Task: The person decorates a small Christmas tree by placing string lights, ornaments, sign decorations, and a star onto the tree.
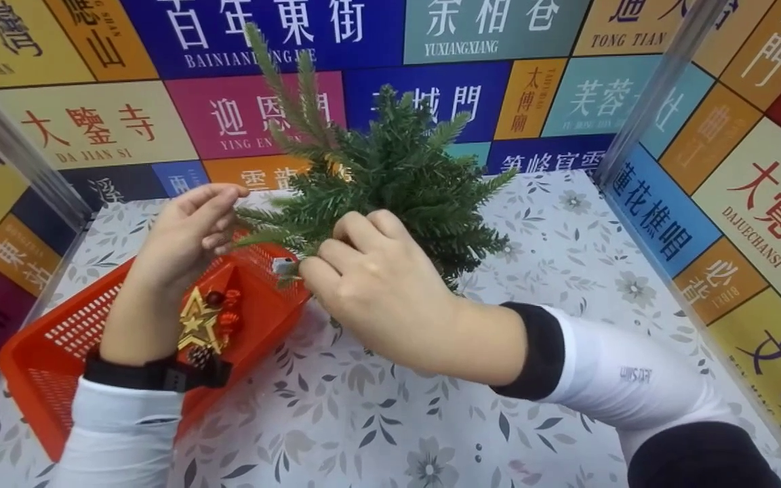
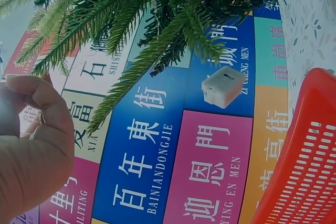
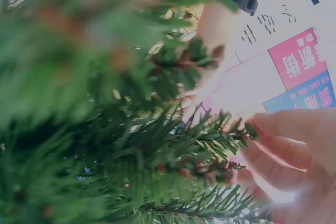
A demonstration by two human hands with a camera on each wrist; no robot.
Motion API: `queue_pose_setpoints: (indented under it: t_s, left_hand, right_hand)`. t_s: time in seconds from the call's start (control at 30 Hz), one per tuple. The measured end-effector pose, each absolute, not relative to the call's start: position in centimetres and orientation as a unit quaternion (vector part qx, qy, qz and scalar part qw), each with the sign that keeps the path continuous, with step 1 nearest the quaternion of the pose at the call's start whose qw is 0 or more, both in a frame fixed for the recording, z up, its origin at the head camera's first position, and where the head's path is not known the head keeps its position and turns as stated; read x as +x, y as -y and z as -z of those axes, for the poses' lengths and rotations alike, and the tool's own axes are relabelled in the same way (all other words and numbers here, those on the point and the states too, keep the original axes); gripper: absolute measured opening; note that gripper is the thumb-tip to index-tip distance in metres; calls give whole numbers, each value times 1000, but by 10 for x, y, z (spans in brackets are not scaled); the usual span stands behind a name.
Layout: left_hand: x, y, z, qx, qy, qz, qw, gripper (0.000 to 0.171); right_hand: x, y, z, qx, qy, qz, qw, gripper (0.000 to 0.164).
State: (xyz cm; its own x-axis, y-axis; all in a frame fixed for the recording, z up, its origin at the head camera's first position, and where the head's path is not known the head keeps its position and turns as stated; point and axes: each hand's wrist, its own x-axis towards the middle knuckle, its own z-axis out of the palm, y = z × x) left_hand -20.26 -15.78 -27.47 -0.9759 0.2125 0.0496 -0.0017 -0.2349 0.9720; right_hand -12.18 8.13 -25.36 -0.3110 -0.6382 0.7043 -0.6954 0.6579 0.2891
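A small artificial Christmas tree (image 1: 404,156) stands on the table. My right hand (image 1: 384,291) is in front of its lower left side, fingers bent; in the right wrist view its fingertips pinch the tip of a green branch (image 3: 231,135). My left hand (image 1: 190,234) is raised left of the tree, close to the branch tips, thumb and forefinger brought together and the other fingers curled. Nothing shows between them. A small white block-shaped piece (image 2: 223,87) appears below the branches in the left wrist view, and beside the right fingers in the head view.
Under my left forearm a red plastic basket (image 1: 38,400) holds a gold star (image 1: 197,322), a pine cone (image 1: 198,356) and small red ornaments (image 1: 229,318). The table (image 1: 363,434) has a leaf-patterned cover. Panels with colourful signs (image 1: 255,112) stand behind and at both sides.
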Motion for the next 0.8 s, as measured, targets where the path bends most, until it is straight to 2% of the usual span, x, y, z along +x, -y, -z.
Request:
queue_pose_setpoints:
  t_s: [0.13, 0.37, 0.8]
  left_hand:
    - [-202, 157, 275, 85, -611, -784, 67, 10]
    - [-193, 160, 276, 76, -627, -771, 79, 12]
    - [-182, 152, 293, 77, -611, -783, 88, 21]
  right_hand:
    - [-117, -83, 250, 426, 790, -67, 435, 20]
    - [-98, -99, 250, 455, 765, -48, 454, 14]
    - [-89, -148, 259, 445, 760, -72, 468, 18]
